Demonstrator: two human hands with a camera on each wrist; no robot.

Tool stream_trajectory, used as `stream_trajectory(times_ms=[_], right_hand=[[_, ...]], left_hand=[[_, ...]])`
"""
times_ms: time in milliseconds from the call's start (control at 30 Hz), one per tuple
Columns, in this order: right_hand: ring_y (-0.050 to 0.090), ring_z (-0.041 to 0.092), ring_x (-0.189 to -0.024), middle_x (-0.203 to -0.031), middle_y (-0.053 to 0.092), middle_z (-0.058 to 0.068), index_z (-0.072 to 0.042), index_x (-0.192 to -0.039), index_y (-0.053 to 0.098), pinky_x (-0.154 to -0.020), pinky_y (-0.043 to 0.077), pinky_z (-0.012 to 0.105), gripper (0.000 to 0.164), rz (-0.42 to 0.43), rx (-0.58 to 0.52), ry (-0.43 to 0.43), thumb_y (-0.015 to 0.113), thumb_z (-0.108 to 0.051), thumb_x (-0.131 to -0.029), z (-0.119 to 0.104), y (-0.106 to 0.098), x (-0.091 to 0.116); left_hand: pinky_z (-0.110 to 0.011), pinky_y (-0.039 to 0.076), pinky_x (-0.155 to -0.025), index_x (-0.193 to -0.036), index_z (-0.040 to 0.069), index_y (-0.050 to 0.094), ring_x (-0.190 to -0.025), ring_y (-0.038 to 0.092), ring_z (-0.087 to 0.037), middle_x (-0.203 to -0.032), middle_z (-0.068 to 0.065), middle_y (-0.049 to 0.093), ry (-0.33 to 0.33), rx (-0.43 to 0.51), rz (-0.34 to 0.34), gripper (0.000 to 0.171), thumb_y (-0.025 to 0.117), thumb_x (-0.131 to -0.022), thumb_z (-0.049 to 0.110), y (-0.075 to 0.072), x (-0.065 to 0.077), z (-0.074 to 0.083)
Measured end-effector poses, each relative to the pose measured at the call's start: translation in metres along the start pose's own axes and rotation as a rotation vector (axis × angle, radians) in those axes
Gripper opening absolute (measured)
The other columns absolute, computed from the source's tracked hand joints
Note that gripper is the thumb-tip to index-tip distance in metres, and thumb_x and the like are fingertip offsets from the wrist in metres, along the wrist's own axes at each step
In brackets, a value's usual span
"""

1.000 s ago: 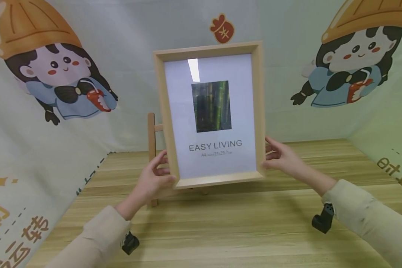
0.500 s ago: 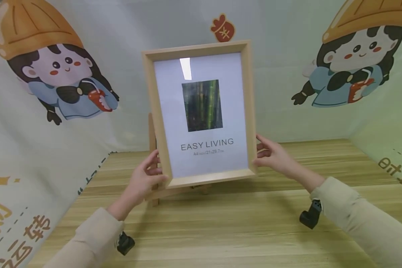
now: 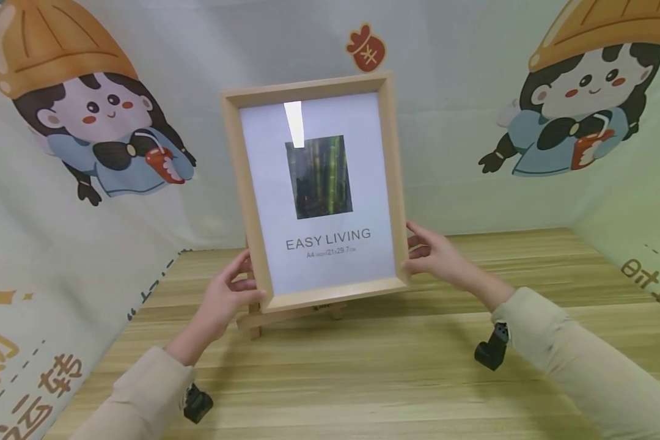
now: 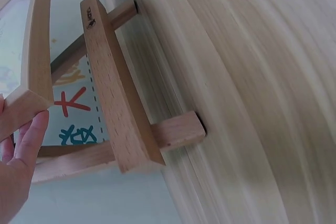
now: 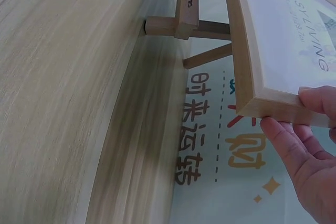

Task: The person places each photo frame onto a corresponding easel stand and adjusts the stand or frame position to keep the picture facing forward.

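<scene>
A light wooden picture frame (image 3: 398, 183) with a bamboo picture and the words EASY LIVING stands upright, slightly tilted, between both hands in the head view. My left hand (image 3: 222, 299) grips its lower left side, thumb at the front. On the lower right side my right hand (image 3: 437, 256) pinches the edge, thumb in front and fingers behind, as the right wrist view also shows. Behind the picture frame stands a small wooden easel (image 4: 118, 87), mostly hidden in the head view. Both wrist views show a gap between the frame's bottom edge and the easel's ledge (image 5: 187, 3).
The easel's feet rest on a wood-grain table (image 3: 352, 379). A pale cloth backdrop (image 3: 451, 183) with cartoon figures and lettering rises behind and along the sides. Black wrist cameras (image 3: 492, 347) hang below the beige sleeves (image 3: 561, 342).
Both hands have carried the picture frame to the left, and lately a little downward, so it now covers more of the easel. Their grip looks the same.
</scene>
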State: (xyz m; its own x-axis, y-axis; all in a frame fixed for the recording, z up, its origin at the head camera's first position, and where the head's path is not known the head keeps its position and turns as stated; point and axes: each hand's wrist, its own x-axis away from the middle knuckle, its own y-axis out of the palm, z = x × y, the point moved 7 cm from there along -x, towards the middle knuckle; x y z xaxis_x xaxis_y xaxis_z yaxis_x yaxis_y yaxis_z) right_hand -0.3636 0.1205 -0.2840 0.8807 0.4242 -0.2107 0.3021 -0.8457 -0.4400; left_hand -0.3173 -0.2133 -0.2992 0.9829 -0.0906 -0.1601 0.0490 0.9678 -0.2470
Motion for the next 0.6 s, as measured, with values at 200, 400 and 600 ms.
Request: stream_trajectory(times_ms=[200,400,600], right_hand=[[0.054,0.034,-0.102,-0.116,0.047,0.029,0.0,-0.145,0.011,-0.078,0.054,0.035,0.082,-0.013,-0.015,0.005,0.061,0.003,-0.081,-0.001,0.009,-0.006],[0.054,0.035,-0.103,-0.117,0.047,0.029,-0.002,-0.146,0.011,-0.08,0.054,0.036,0.082,-0.03,-0.024,0.009,0.062,0.003,-0.081,-0.002,0.017,-0.012],[0.054,0.033,-0.102,-0.119,0.046,0.028,-0.004,-0.146,0.01,-0.082,0.053,0.035,0.083,-0.047,-0.05,0.022,0.061,0.003,-0.081,-0.002,0.025,-0.018]], left_hand=[[-0.018,0.051,-0.076,-0.147,0.01,0.017,-0.086,0.057,0.001,-0.127,-0.017,0.039,-0.002,-0.004,0.007,0.083,0.06,-0.079,-0.01,-0.009,0.002,-0.003],[-0.018,0.051,-0.077,-0.147,0.009,0.017,-0.086,0.057,0.002,-0.129,-0.018,0.039,-0.006,-0.027,0.022,0.084,0.061,-0.078,-0.01,-0.017,0.003,-0.008],[-0.018,0.051,-0.079,-0.147,0.009,0.015,-0.087,0.056,0.002,-0.131,-0.02,0.038,-0.015,-0.056,0.023,0.085,0.061,-0.078,-0.009,-0.025,0.006,-0.011]])
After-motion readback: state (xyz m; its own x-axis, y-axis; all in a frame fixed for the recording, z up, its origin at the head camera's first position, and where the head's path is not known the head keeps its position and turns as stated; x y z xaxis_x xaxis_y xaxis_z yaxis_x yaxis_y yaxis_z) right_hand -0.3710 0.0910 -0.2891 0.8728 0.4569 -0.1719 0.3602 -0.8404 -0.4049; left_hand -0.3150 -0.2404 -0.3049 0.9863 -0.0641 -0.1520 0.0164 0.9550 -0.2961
